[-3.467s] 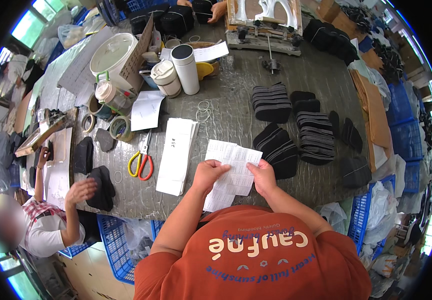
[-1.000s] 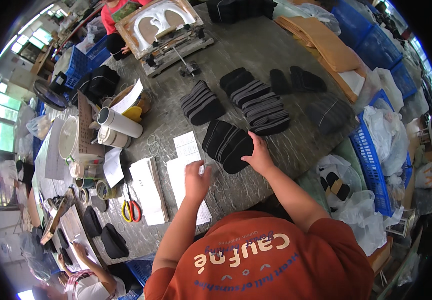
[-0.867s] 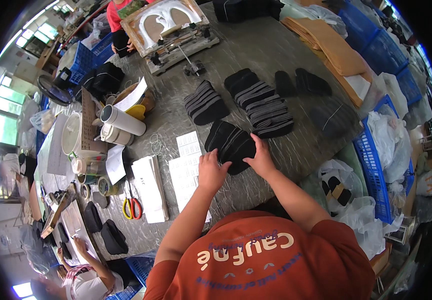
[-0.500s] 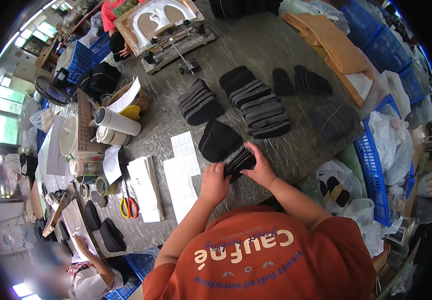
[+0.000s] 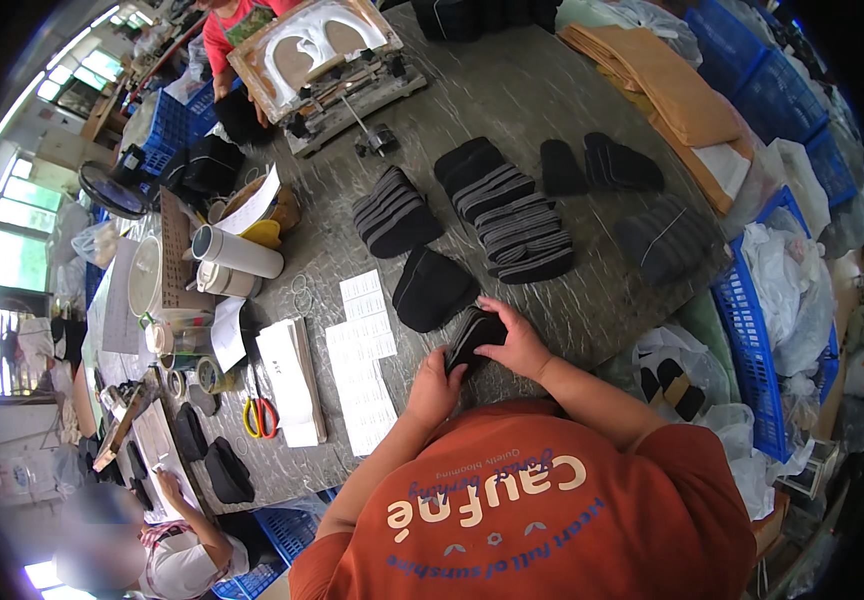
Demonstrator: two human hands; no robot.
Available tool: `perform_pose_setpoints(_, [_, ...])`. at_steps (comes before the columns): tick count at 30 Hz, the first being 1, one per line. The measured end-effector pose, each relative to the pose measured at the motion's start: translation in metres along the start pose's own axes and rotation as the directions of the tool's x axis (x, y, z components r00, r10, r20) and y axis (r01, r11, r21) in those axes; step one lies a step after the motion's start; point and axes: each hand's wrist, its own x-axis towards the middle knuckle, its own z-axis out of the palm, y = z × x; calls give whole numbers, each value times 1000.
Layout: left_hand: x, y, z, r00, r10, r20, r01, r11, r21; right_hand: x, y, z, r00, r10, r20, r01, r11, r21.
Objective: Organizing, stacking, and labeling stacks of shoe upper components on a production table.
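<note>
The left hand (image 5: pixel 435 388) and right hand (image 5: pixel 520 348) are clamping their grip on a small black stack (image 5: pixel 474 335) over the near side of the tabletop (image 5: pixel 597 310); uneven squeezing could be sending pieces slipping toward the neighbouring pile (image 5: pixel 434 288).

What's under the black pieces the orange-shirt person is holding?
Dark tabletop shows beside the black pieces held by the left hand and right hand. Whatever is directly underneath is covered.

Black stack (image 5: pixel 476 334) between fingers (image 5: pixel 501 309)
</note>
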Motion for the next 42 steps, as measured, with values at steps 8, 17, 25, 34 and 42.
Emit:
perform_pose_setpoints(8, [5,11,-11,996,-87,-16,83,984,-160,-1,11,14,899,433,70,-345,598,723])
perform_pose_setpoints(17, [74,3,-37,946,8,-325,73,969,235,39,9,34,788,615,-27,-481,642,597])
perform_pose_setpoints(25, [115,-23,-44,940,-340,37,339,940,24,52,10,50,625,778,-69,-437,422,795])
perform_pose_setpoints(34, [56,-21,-42,928,-56,369,346,505,-791,20,-28,44,843,533,-77,-290,569,769])
perform_pose_setpoints(42, [61,-45,-44,992,117,40,-50,673,-738,2,-73,27,973,217,74,-134,798,-588])
